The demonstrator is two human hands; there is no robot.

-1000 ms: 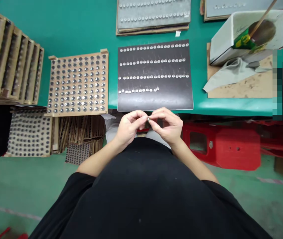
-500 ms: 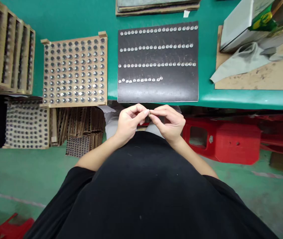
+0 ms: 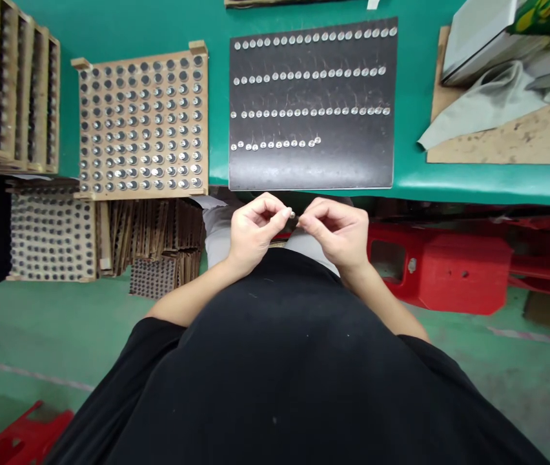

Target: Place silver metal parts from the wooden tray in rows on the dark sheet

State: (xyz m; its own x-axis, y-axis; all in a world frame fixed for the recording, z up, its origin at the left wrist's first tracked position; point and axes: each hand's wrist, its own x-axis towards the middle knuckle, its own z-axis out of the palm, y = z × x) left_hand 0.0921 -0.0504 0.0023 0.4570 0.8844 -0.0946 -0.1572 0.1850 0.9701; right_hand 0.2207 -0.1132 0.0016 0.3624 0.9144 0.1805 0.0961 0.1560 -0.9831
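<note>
Between thumb and forefinger, my left hand (image 3: pixel 256 234) pinches a small metallic piece (image 3: pixel 292 214) above my lap. My right hand (image 3: pixel 339 232) is closed in a pinch just to the right of it; whatever lies between its fingertips is too small to make out. Beyond both hands, a black board (image 3: pixel 275 169) bears four rows of small round silvery discs with fine wires. To its left, a wooden tray (image 3: pixel 144 188) holds rows of dark and silvery cylindrical parts.
Stacked wooden trays (image 3: pixel 23 84) stand at the far left, with more below the table edge. A white box (image 3: pixel 478 39) and a grey cloth (image 3: pixel 478 110) lie on cardboard (image 3: pixel 502 152) at right. A red stool (image 3: pixel 463 274) is below.
My hands have moved slightly apart, the right one shifting to the right, and the small piece now shows at my left fingertips. The view has shifted a little, so the table items sit higher.
</note>
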